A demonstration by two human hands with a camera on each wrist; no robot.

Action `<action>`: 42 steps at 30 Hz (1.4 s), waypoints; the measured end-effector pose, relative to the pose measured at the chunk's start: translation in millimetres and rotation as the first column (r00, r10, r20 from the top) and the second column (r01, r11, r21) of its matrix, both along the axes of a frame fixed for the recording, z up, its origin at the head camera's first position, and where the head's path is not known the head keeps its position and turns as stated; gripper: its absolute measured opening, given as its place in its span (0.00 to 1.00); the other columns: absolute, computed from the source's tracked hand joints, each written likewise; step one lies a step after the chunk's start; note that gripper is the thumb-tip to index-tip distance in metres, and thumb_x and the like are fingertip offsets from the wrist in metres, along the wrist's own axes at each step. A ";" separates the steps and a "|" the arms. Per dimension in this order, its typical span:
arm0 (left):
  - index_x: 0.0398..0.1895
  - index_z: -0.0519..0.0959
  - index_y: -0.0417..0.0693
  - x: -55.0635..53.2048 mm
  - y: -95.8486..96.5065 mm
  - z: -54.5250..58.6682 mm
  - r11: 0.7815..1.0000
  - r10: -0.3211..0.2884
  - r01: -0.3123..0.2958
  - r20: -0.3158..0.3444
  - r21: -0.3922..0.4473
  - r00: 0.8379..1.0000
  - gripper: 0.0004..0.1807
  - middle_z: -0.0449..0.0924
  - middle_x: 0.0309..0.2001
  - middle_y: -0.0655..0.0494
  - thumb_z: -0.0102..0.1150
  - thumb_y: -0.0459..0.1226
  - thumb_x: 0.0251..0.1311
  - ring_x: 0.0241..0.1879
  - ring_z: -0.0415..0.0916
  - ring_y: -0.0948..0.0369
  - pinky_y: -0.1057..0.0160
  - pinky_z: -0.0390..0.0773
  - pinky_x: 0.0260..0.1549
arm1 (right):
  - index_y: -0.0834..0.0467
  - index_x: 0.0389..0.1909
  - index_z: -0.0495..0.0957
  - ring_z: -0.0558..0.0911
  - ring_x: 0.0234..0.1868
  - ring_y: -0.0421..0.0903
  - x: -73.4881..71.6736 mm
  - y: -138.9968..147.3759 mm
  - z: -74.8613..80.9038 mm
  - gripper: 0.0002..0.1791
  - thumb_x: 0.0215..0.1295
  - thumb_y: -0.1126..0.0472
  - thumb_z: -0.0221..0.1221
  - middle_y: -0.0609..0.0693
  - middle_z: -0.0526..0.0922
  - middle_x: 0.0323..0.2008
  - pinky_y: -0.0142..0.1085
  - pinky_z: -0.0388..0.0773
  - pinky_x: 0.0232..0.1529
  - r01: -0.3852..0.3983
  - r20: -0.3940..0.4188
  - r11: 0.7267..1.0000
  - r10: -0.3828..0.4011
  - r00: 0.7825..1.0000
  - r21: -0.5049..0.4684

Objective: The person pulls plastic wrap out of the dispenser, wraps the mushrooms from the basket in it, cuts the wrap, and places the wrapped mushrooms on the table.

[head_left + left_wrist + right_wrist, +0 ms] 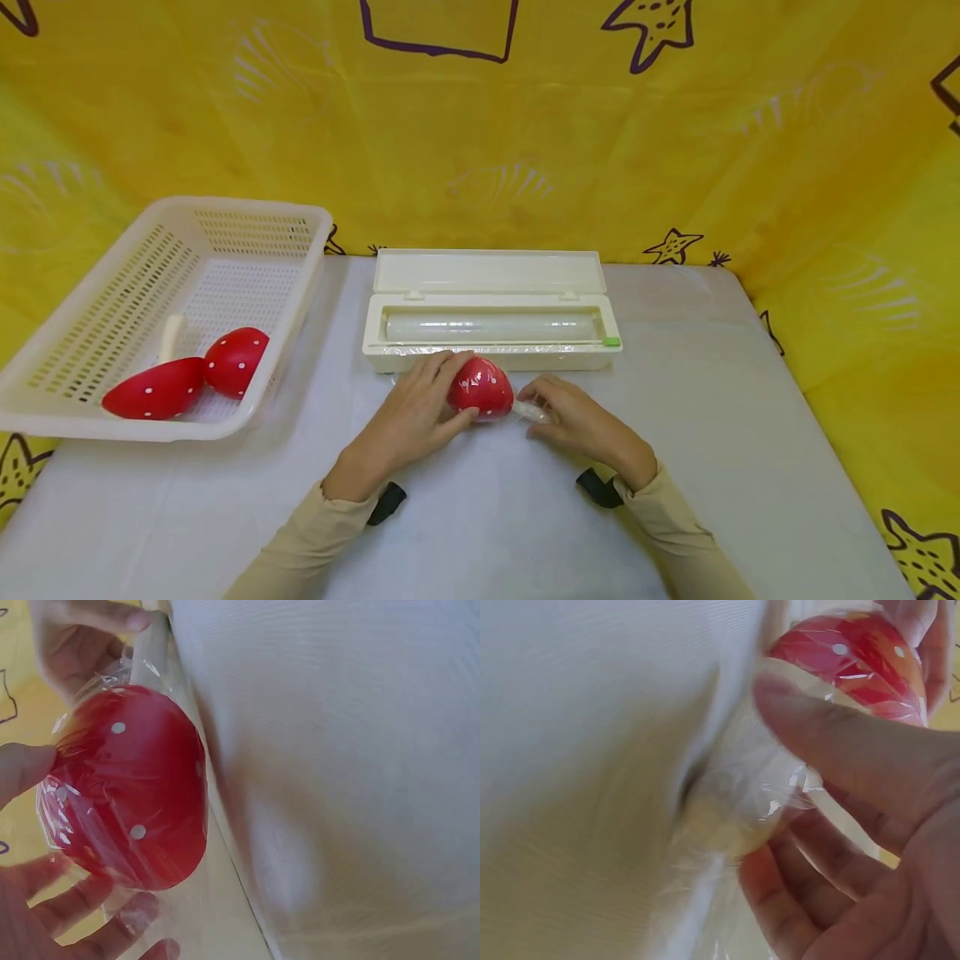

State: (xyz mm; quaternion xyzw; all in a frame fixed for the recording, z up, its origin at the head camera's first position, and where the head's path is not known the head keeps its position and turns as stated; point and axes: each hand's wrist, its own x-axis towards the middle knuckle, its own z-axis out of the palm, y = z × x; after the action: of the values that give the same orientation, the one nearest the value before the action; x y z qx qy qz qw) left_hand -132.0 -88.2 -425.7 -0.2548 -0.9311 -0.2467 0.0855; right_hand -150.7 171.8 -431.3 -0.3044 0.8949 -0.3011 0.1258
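Observation:
A red toy mushroom [482, 388] with white dots lies sideways in front of the film box, its cap to the left and pale stem [531, 411] to the right. Clear plastic film is wrapped over it, creased and shiny on the cap [131, 787]. My left hand [411, 418] holds the cap, thumb on one side and spread fingers on the other. Around the stem curl the thumb and fingers of my right hand [583, 423]. Loose film [769, 795] bunches under that thumb and trails past the stem's end in the right wrist view.
Just behind the hands stands a cream film box [491, 361], its lid [487, 272] raised, with a film roll [491, 326] inside and a green slider [612, 342]. At left, a white basket [321, 229] holds red dotted mushrooms [157, 390]. Yellow cloth hangs behind the table.

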 end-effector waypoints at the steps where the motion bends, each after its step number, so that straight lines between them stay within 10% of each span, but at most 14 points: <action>1: 0.65 0.69 0.46 -0.5 -0.3 0.1 1.000 0.001 -0.001 -0.001 -0.001 1.000 0.36 0.74 0.58 0.48 0.71 0.46 0.55 0.58 0.72 0.51 0.47 0.77 0.55 | 0.62 0.49 0.77 0.78 0.45 0.45 -0.1 -0.1 -0.3 0.21 0.55 0.67 0.71 0.52 0.82 0.46 0.39 0.81 0.49 0.007 -0.009 1.000 -0.007 1.000 0.000; 20: 0.64 0.73 0.39 2.4 -2.1 5.8 0.999 0.005 -0.003 -0.039 0.043 0.999 0.27 0.76 0.56 0.46 0.59 0.42 0.64 0.58 0.72 0.49 0.45 0.71 0.61 | 0.64 0.51 0.78 0.84 0.50 0.51 -2.1 5.0 -2.6 0.18 0.60 0.70 0.65 0.55 0.86 0.48 0.46 0.81 0.55 -0.061 -0.018 0.998 0.062 0.998 0.012; 29: 0.51 0.79 0.41 -4.1 -3.4 -0.9 0.999 0.036 -0.028 -0.213 0.040 0.976 0.17 0.80 0.47 0.47 0.64 0.29 0.57 0.48 0.73 0.49 0.51 0.75 0.48 | 0.63 0.53 0.78 0.80 0.51 0.51 -3.2 3.4 -6.8 0.19 0.61 0.69 0.66 0.54 0.85 0.49 0.47 0.79 0.54 -0.024 -0.064 0.997 0.029 0.998 0.069; 35: 0.54 0.76 0.39 -4.9 -4.9 -1.4 0.994 0.011 0.002 -0.121 0.105 0.993 0.19 0.81 0.45 0.48 0.62 0.27 0.59 0.45 0.80 0.54 0.56 0.83 0.48 | 0.63 0.51 0.78 0.80 0.49 0.50 -4.0 5.9 -8.6 0.18 0.59 0.69 0.67 0.54 0.83 0.48 0.45 0.80 0.53 -0.033 -0.119 0.998 0.038 0.992 0.044; 42: 0.53 0.78 0.39 -4.7 -8.6 -1.1 0.997 0.081 -0.078 -0.167 0.027 0.983 0.18 0.85 0.46 0.47 0.62 0.30 0.59 0.48 0.80 0.49 0.49 0.78 0.51 | 0.62 0.51 0.79 0.80 0.45 0.46 -3.6 6.6 -4.2 0.21 0.55 0.68 0.70 0.52 0.81 0.46 0.41 0.81 0.50 -0.003 -0.134 0.999 0.009 0.991 0.039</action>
State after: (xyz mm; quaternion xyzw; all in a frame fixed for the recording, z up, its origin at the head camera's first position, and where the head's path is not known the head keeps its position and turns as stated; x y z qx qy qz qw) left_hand -136.6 -96.8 -426.8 -0.2366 -0.9274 -0.2300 0.1761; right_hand -154.3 178.4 -435.5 -0.3242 0.9061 -0.2621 0.0722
